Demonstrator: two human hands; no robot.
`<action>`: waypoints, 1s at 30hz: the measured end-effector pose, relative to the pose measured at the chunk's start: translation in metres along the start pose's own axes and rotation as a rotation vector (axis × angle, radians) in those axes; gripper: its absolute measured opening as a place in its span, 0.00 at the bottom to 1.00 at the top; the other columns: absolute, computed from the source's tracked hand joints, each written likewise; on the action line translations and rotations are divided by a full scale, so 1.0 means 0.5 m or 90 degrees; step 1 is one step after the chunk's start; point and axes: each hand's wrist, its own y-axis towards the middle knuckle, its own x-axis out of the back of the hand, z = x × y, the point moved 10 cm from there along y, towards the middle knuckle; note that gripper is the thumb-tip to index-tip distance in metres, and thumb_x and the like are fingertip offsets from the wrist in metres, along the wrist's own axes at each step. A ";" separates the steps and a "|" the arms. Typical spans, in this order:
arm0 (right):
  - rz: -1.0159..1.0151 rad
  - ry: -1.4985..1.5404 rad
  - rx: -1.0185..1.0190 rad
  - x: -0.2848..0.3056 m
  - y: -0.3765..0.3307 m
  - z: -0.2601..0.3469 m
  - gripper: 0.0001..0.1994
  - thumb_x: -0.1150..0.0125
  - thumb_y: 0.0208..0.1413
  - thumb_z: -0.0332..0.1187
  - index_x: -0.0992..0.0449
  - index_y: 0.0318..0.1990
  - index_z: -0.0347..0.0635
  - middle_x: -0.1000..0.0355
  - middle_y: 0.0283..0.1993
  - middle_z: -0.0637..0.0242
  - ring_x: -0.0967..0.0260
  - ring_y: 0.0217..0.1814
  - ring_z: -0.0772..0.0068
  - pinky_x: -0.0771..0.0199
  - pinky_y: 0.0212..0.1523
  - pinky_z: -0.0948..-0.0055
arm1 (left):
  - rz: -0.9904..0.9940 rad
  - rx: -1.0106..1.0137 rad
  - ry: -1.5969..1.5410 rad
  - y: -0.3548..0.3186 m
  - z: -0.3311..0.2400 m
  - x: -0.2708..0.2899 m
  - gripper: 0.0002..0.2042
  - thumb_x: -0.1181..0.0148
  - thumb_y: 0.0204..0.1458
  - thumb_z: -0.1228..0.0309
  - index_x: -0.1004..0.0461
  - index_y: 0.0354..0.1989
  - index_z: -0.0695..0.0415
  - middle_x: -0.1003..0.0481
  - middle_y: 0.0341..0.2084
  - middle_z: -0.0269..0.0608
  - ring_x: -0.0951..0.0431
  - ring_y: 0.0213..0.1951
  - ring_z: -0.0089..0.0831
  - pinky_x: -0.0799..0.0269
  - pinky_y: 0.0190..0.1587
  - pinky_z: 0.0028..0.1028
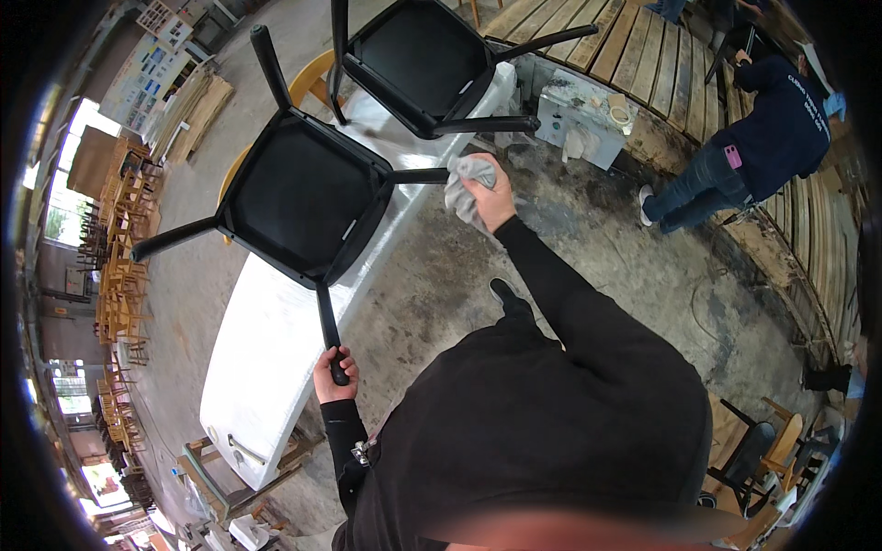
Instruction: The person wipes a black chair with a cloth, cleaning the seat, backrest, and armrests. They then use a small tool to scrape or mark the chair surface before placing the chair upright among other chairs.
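Observation:
An upturned black chair [299, 197] rests on a long table wrapped in shiny plastic film [266, 331], its four legs splayed outward. My left hand [336, 372] is closed round the end of the chair leg nearest me. Out to the right, my right hand [489, 190] grips a light grey cloth [468, 184], pressed about the tip of another leg of this chair. The cloth hides that leg's end. Just beyond lies a second upturned black chair [424, 64] on the same table; neither hand touches it.
To the right, a co-worker in dark clothes [772, 119] stands by a slatted wooden platform [606, 55]. A grey box [579, 119] with a tape roll sits near it. Many wooden chairs [119, 266] line the left wall. More chairs [753, 450] stand at lower right.

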 end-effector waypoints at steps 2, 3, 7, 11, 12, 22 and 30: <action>-0.070 -0.158 0.034 0.004 0.023 -0.004 0.10 0.39 0.59 0.31 0.25 0.46 0.37 0.25 0.38 0.71 0.32 0.40 0.82 0.31 0.43 0.76 | 0.005 -0.003 0.001 0.000 -0.001 -0.003 0.07 0.47 0.56 0.72 0.36 0.37 0.60 0.27 0.31 0.38 0.31 0.21 0.25 0.36 0.19 0.24; -0.090 -0.126 0.068 0.009 0.038 -0.003 0.11 0.39 0.59 0.32 0.25 0.45 0.37 0.25 0.37 0.71 0.31 0.39 0.82 0.31 0.42 0.75 | 0.003 -0.009 -0.001 0.000 -0.002 -0.003 0.07 0.47 0.56 0.72 0.36 0.38 0.60 0.27 0.31 0.38 0.31 0.21 0.25 0.36 0.19 0.24; -0.187 0.094 -0.225 0.090 0.082 -0.144 0.15 0.39 0.61 0.40 0.23 0.45 0.37 0.23 0.37 0.67 0.28 0.36 0.77 0.29 0.42 0.73 | -0.043 -0.023 -0.008 -0.004 -0.004 0.006 0.07 0.48 0.56 0.72 0.36 0.38 0.60 0.27 0.31 0.38 0.31 0.21 0.25 0.37 0.18 0.24; -0.131 0.411 -0.436 0.112 0.029 -0.226 0.25 0.49 0.63 0.53 0.26 0.53 0.40 0.23 0.46 0.61 0.25 0.47 0.61 0.28 0.53 0.63 | -0.008 -0.026 0.002 -0.007 -0.003 -0.010 0.07 0.48 0.57 0.71 0.36 0.38 0.60 0.27 0.31 0.39 0.31 0.21 0.25 0.37 0.18 0.24; -0.183 0.436 -0.462 0.134 0.000 -0.233 0.26 0.51 0.64 0.54 0.26 0.54 0.41 0.23 0.48 0.61 0.26 0.50 0.58 0.29 0.56 0.61 | -0.012 -0.032 0.000 -0.008 -0.004 -0.009 0.07 0.48 0.57 0.71 0.36 0.38 0.60 0.27 0.31 0.39 0.32 0.21 0.25 0.37 0.18 0.24; 0.186 0.066 -0.127 0.028 0.007 -0.028 0.21 0.44 0.62 0.34 0.33 0.60 0.35 0.27 0.50 0.66 0.28 0.49 0.75 0.28 0.51 0.75 | -0.053 -0.047 -0.003 -0.003 -0.008 0.016 0.07 0.48 0.58 0.70 0.36 0.38 0.60 0.27 0.32 0.38 0.31 0.21 0.25 0.37 0.18 0.24; -0.170 0.366 -0.614 0.058 -0.050 -0.244 0.24 0.54 0.65 0.54 0.27 0.50 0.40 0.25 0.50 0.55 0.26 0.51 0.58 0.24 0.50 0.56 | 0.001 -0.030 0.012 0.006 -0.004 0.017 0.10 0.47 0.60 0.65 0.34 0.37 0.61 0.31 0.27 0.36 0.34 0.20 0.25 0.38 0.18 0.23</action>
